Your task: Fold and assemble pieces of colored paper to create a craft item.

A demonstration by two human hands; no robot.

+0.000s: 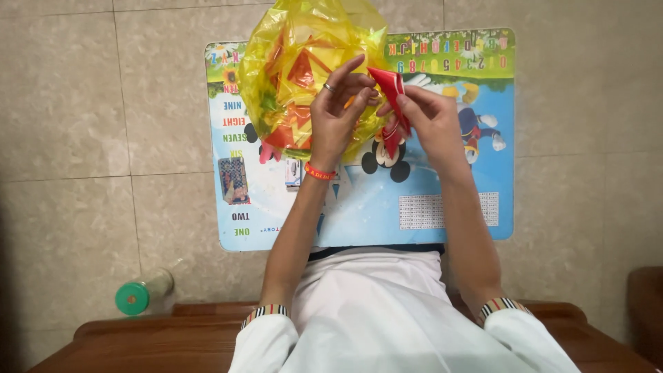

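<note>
both hands are raised at the upper centre of the frame, above a small desk (442, 207) whose top carries a blue cartoon print with letters and numbers. the right hand (431, 121) pinches a folded piece of red paper (391, 93) between thumb and fingertips; the paper stands nearly upright, its upper end just right of centre near the top of the frame. the left hand (335, 117) meets the same paper from the left, its fingertips pressed to the upper fold, index finger stretched upward, a ring on one finger and an orange wristband (319, 173) at the wrist. directly behind the left hand, at the upper centre-left, sits a crumpled yellow see-through plastic bag (290, 62) holding red and orange folded pieces; it rests on the far left part of the desk. whether the left hand touches the bag cannot be told. a small picture card (233, 179) lies on the desk's left side. at the lower left of the frame, on the tiled floor (69, 103), lies a bottle with a green cap (141, 293). the white sleeves have striped cuffs.
</note>
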